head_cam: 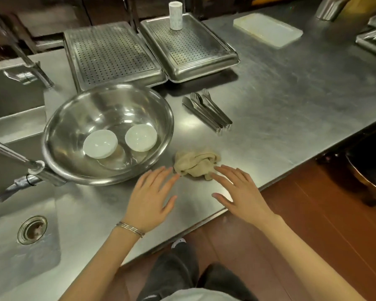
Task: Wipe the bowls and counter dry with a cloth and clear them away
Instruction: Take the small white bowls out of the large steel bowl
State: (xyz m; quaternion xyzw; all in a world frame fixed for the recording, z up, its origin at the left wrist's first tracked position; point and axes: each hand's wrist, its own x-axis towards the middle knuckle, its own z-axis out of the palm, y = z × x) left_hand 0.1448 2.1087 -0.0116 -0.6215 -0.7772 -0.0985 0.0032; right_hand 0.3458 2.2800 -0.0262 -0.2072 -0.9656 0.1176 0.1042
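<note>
Hands, left hand (pixel 153 197) and right hand (pixel 240 190), hover flat-fingered, empty, beside the cloth (pixel 197 162); possibly wet small bowls (pixel 100 144) could slip.

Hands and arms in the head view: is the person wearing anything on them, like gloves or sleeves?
No gloves and no sleeves: both forearms are uncovered right up to the bottom edge of the picture. The left hand has a few thin silver-coloured bangles stacked at the wrist. The right hand and its wrist carry nothing. No rings or watch show.
</note>
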